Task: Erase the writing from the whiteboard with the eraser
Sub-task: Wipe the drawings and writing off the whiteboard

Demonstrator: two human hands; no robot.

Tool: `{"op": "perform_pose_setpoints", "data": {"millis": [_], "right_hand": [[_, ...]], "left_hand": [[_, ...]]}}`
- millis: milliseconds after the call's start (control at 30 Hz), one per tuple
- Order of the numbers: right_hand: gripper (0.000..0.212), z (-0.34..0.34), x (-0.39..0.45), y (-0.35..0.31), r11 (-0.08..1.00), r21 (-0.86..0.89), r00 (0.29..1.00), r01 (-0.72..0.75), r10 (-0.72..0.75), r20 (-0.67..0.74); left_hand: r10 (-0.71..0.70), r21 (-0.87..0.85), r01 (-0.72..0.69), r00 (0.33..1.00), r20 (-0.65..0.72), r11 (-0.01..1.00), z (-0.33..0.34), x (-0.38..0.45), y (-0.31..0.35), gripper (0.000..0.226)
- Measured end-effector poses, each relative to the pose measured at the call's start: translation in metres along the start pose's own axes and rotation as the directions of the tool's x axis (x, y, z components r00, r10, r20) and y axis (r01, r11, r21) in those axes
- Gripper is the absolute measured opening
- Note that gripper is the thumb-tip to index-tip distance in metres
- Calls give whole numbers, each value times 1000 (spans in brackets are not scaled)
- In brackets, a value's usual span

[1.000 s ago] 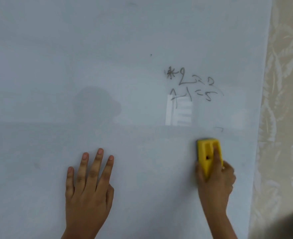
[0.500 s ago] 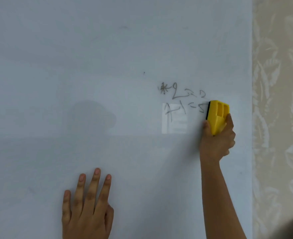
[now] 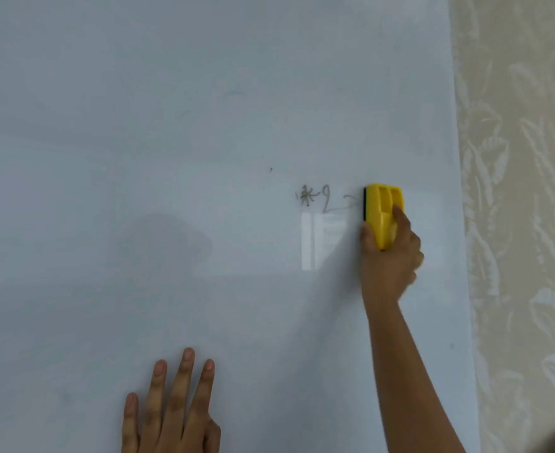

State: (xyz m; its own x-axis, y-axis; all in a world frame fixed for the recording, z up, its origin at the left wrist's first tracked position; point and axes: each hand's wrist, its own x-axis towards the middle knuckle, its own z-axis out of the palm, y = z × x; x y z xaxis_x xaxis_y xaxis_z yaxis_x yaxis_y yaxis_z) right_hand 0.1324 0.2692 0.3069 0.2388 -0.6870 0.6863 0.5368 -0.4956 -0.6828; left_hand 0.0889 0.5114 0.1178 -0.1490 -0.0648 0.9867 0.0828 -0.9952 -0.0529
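The whiteboard fills most of the view, with patterned wallpaper at its right edge. The left hand lies flat on the board near the bottom, fingers spread (nothing in it). The right hand grips the yellow eraser, pressed upright against the board. Just left of it sits the remaining writing, seemingly a star and a "2".

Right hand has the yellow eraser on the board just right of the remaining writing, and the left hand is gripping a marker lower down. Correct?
Not quite. The left hand holds no marker: the head view shows it flat and open on the whiteboard. The rest stands: the right hand holds the yellow eraser just right of the writing.
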Motion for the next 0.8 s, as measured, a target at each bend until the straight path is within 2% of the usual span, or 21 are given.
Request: {"op": "perform_pose_setpoints", "data": {"millis": [33,100,167,233,267,300,367,433,467,533,600,667,700,733,800], "right_hand": [[58,7,-4,-13,999,4,999,39,-39,16],[57,17,-33,-32,973,9,971,230,-230,70],[55,15,-76,-33,899,0,892,437,-433,132],[54,2,-96,-15,835,-27,823,550,-535,191],[54,-5,-93,-4,837,-34,825,547,-531,195],[55,-10,-83,4,868,-41,858,495,-480,183],[57,-12,-51,8,957,-27,951,290,-285,118],[58,-2,-19,-4,993,-1,992,116,-115,55],[57,5,-11,-17,995,5,994,101,-101,51],[57,15,-23,-40,979,32,974,204,-206,93],[56,19,-53,-46,917,54,904,395,-398,154],[55,12,-75,-31,845,-1,829,535,-525,193],[55,7,-74,-22,839,-27,827,543,-529,192],[56,2,-64,-14,870,-43,861,492,-479,170],[57,0,-35,-10,967,-17,964,253,-250,92]], "left_hand": [[1,4,-1,1000,2,1000,0,-1,0,49],[0,17,0,1000,-6,1000,0,-2,0,48],[-2,14,2,1000,-3,1000,-2,-1,0,48],[-1,25,0,1000,26,1000,-4,-2,0,50],[-1,29,0,999,39,1000,-5,-3,0,50],[-4,28,3,999,43,1000,-6,-3,0,51],[-1,29,-1,999,48,1000,-8,-3,1,51],[-10,15,9,998,68,1000,-11,-2,1,51],[-13,11,12,996,83,1000,-11,-1,1,51],[-14,12,13,994,111,1000,-14,-4,1,51],[-9,9,8,992,128,1000,-15,-4,0,51],[-8,5,8,987,160,1000,-16,-5,-1,51],[-5,-1,5,985,173,1000,-18,-6,-3,51],[3,-6,-2,984,178,1000,-19,-6,-3,51],[15,-17,-12,982,189,1000,-19,-4,-3,52]]}}
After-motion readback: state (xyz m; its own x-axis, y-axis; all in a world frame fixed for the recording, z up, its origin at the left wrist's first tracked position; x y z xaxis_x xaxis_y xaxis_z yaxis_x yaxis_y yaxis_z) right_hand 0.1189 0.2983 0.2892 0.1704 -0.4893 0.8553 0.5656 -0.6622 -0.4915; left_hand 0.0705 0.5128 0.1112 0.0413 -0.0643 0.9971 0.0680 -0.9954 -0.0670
